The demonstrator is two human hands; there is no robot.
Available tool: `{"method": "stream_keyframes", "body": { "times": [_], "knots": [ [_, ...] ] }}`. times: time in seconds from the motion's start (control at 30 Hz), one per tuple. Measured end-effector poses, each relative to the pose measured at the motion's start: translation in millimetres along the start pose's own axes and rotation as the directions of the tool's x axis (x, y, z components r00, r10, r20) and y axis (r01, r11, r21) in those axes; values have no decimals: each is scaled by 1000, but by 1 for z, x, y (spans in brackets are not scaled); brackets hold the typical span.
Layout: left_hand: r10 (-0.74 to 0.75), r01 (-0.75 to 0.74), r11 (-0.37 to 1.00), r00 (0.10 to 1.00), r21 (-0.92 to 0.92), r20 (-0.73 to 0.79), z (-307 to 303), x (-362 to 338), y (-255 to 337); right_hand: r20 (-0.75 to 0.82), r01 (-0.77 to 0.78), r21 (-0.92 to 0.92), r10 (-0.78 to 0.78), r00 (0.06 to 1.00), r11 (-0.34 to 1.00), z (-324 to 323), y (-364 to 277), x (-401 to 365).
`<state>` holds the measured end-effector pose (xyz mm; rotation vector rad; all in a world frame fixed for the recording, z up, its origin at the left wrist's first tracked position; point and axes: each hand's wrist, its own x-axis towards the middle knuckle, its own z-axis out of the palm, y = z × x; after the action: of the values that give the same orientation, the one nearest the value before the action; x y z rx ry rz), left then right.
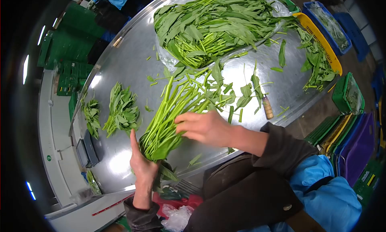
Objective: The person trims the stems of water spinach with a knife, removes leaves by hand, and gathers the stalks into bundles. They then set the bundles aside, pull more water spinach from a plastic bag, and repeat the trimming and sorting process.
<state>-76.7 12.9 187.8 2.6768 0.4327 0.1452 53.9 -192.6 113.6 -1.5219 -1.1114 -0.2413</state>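
Note:
My left hand point(143, 163) cradles the leafy lower end of a bunch of water spinach point(171, 109), its thumb pointing up beside the stems. The long pale green stems fan out up and to the right over the metal table. Against the right side of the bunch lies my right hand point(203, 127), fingers reaching over the stems and slightly apart. Nothing shows gripped in it. A large heap of water spinach point(217, 27) rests on clear plastic at the far side. A wooden-handled knife point(267, 107) lies right of my right hand, its blade partly among loose leaves.
Two smaller bunches point(122, 109) point(91, 115) sit on the metal table point(116, 151) at left. Cut stem pieces and loose leaves point(245, 91) are scattered around. A yellow basket point(321, 43) spills greens at the right edge. Stacked crates point(341, 139) stand beyond the table.

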Motion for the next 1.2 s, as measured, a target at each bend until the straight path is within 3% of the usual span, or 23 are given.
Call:
{"method": "stream_keyframes", "body": {
  "times": [0.03, 0.07, 0.1, 0.27, 0.3, 0.33, 0.37, 0.4, 0.47, 0.53, 0.57, 0.67, 0.8, 0.83, 0.87, 0.9, 0.93, 0.97, 1.03, 1.07, 1.13, 1.17, 1.2],
  "knots": [
    [-11, 11, 1000, 1000, -14, 3, 0, 0, -1, 7, 3, 2, -3, 1000, 1000, -7, 5, -2],
    [-18, 18, 1000, 1000, -16, 0, -1, -1, -4, 179, -455, 405, 419, 890, 793, -25, 1, 0],
    [-14, 14, 1000, 1000, -27, 1, -2, -2, -10, 484, -756, 602, 635, 602, 258, -43, 2, -2],
    [-144, 145, 982, 989, -119, 17, -8, -7, -21, 202, -626, 735, 797, 569, 261, -106, 81, -26],
    [-140, 141, 983, 990, -120, 14, -10, -6, -19, 10, -753, 11, 753, 658, 658, -99, 83, -33],
    [-162, 164, 977, 986, -137, 21, -10, -6, -19, -50, -430, -745, 600, 798, 510, -95, 82, -41],
    [-187, 189, 970, 982, -151, 31, -10, -5, -18, 8, -571, -485, 656, 755, 663, -81, 66, -35],
    [-185, 188, 971, 982, -149, 32, -10, -4, -15, 190, -772, -255, 813, 551, 583, -68, 46, -23],
    [-183, 187, 966, 982, -180, 40, -9, 0, -7, 609, -942, 138, 724, 325, 307, -44, 15, 2],
    [-157, 163, 971, 987, -177, 43, -8, 3, -4, 476, -710, 670, 609, 634, 216, -2, 18, -4],
    [-147, 152, 973, 988, -176, 44, -8, 2, -3, 478, -712, 669, 609, 633, 215, -4, 20, -4],
    [-157, 167, 958, 986, -232, 63, -14, -1, -5, 630, -863, 501, 657, 413, 62, -26, 31, 0],
    [-177, 196, 938, 980, -286, 89, -13, -9, -17, 371, -410, 905, 689, 623, -116, -73, 66, -10],
    [-182, 200, 937, 979, -286, 88, -11, -12, -21, 357, -213, 933, 685, 635, -289, -82, 81, -14],
    [-188, 206, 935, 978, -288, 89, -10, -14, -23, 413, -683, 728, 758, 505, 59, -81, 79, -12],
    [-189, 206, 934, 978, -291, 87, -10, -14, -25, 367, -920, 220, 846, 387, 325, -80, 77, -9],
    [-193, 210, 930, 977, -301, 85, -9, -13, -22, 246, -729, -192, 751, 612, 657, -62, 85, -26],
    [-185, 202, 932, 979, -302, 83, -9, -13, -21, 231, -344, -588, 559, 796, 732, -39, 85, -50],
    [-114, 122, 959, 993, -256, 42, -6, -10, -18, 439, -568, -195, 589, 678, 800, -15, 52, -47],
    [-67, 61, 969, 998, -239, -14, -4, -10, -17, 435, -566, -196, 588, 682, 801, -12, 58, -50],
    [35, -39, 992, 999, -123, -33, -8, -9, -16, 502, -760, -264, 758, 417, 593, 2, 85, -73],
    [134, -134, 991, 990, -6, -39, -11, -9, -14, 334, -485, -409, 621, 709, 773, 1, 112, -81],
    [193, -191, 981, 980, 30, -58, -14, -8, -6, 205, -743, -176, 762, 614, 646, -31, 89, -46]
  ]
}}
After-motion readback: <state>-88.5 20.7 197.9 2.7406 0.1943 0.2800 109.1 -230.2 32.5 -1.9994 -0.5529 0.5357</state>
